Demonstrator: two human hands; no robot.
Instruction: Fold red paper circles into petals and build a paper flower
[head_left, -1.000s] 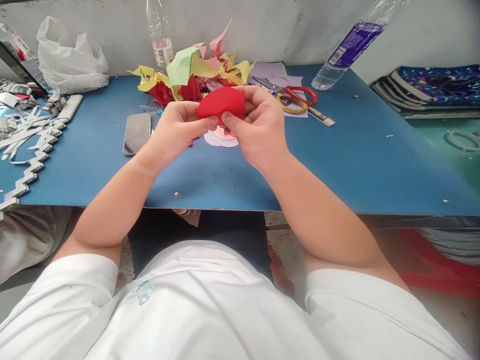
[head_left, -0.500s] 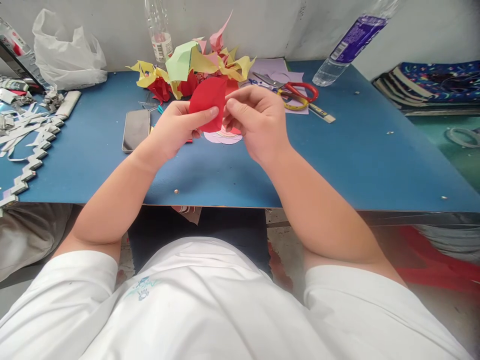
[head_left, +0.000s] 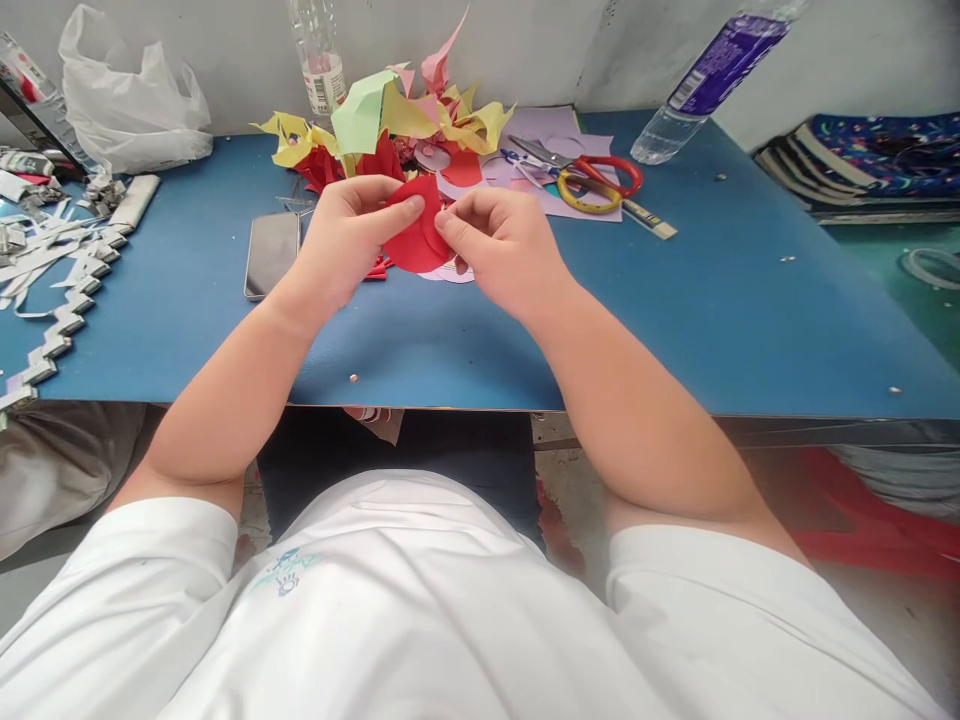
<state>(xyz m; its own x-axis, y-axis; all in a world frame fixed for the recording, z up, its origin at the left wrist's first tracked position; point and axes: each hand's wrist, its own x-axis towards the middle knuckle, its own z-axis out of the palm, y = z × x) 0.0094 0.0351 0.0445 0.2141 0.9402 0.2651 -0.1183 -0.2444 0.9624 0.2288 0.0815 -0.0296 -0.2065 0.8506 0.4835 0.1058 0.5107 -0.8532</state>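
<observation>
"While a round-edged piece of bright red paper (head_left: 416, 246) is held up at the upper centre of the frame, over a blue, flat-topped surface (head_left: 712, 320), what has just changed?"

"Its rounded edge, arched toward the upper left half a second ago, now hangs low, and a curved layer shows along its right side. The piece appears to have been turned or partly reopened; shaping looks to be under way rather than finished."

"Who has hold of it?"

"Both hands. The left hand (head_left: 358, 228) grips it, thumb in front, fingers mostly hidden behind; the right hand (head_left: 495, 235) appears to pinch the right-hand edge."

"Which way does the piece point?"

"Rounded end toward the bottom of the frame. The long axis seems to run top to bottom, though fingers cover part of the outline."

"And nearby?"

"A dark, rectangular phone (head_left: 271, 255) lies to the left; metal scissors with red and yellow handles (head_left: 583, 165) rest right of upper centre, both unheld."
</observation>
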